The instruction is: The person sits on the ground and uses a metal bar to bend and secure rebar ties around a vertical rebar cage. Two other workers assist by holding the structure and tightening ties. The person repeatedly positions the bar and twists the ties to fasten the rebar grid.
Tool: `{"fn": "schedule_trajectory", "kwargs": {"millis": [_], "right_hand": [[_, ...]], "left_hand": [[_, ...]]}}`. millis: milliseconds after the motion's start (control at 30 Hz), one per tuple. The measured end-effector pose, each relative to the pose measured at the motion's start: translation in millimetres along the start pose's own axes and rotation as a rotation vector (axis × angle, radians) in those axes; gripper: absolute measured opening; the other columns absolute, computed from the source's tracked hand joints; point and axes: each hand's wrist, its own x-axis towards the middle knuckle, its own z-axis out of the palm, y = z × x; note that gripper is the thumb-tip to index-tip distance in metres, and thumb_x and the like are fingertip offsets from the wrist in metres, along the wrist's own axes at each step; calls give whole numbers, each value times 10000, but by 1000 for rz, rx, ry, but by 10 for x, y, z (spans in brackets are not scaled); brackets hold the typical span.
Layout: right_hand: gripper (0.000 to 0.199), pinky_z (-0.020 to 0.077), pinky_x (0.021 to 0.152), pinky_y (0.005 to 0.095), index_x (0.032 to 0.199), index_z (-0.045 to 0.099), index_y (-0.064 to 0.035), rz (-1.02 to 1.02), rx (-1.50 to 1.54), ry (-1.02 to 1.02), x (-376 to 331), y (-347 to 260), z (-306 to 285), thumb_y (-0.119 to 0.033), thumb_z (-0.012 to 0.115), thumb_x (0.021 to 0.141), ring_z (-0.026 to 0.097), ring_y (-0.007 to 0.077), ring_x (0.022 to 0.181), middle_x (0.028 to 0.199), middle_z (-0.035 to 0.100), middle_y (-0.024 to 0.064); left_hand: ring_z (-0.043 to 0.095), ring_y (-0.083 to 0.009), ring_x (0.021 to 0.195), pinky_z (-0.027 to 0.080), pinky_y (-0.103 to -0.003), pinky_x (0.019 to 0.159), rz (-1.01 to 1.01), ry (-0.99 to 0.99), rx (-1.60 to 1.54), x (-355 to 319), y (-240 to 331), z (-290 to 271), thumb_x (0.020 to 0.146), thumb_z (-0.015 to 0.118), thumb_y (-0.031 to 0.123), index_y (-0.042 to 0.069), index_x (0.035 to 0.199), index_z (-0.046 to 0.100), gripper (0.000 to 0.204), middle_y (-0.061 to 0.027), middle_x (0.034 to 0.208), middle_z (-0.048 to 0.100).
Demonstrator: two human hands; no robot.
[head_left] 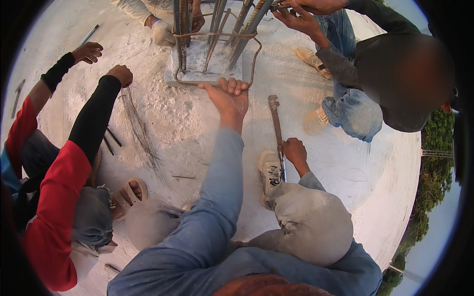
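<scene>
1. Your left hand (229, 96) clenched the bent rebar stirrup (254, 59) at the column base (197, 61).
2. Your right hand (295, 150) gripped a bending tool (275, 121) lying on the concrete floor (345, 163).

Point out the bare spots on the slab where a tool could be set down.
Bare slab lies right of the long metal tool in the right hand. Another patch sits between the wire bundle and the left hand. Around the rebar column it is crowded with hands.
</scene>
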Motion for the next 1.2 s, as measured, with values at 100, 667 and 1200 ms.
{"fn": "schedule_trajectory", "kwargs": {"millis": [100, 667, 1200], "right_hand": [[364, 545, 770, 502, 863, 725, -11, -122, 214, 41, 374, -275, -401, -336, 632, 996, 708, 454, 880, 1006, 749, 245], [401, 230, 486, 255, 804, 461, -117, -76, 2273, -757, 1752, -2441, -1051, -330, 429, 1142, 280, 89, 513, 601, 346, -58], [381, 227, 461, 252, 829, 518, -149, -20, 2272, -865, 1865, -2335, -1005, -382, 472, 1126, 293, 83, 503, 600, 379, -58]], "left_hand": [[223, -166, 538, 348, -359, 629, 20, -11, 43, 1, -31, 8, 990, 177, 832, 142, 676, 272, 764, -14, 573, 260], [246, -186, 554, 359, -364, 621, 12, -66, 56, -29, 4, 18, 986, 162, 831, 119, 677, 299, 788, -38, 589, 261], [252, -163, 547, 353, -345, 630, -14, -36, -37, -79, -12, 1, 1010, 194, 806, 136, 650, 316, 771, -9, 576, 274]]}}
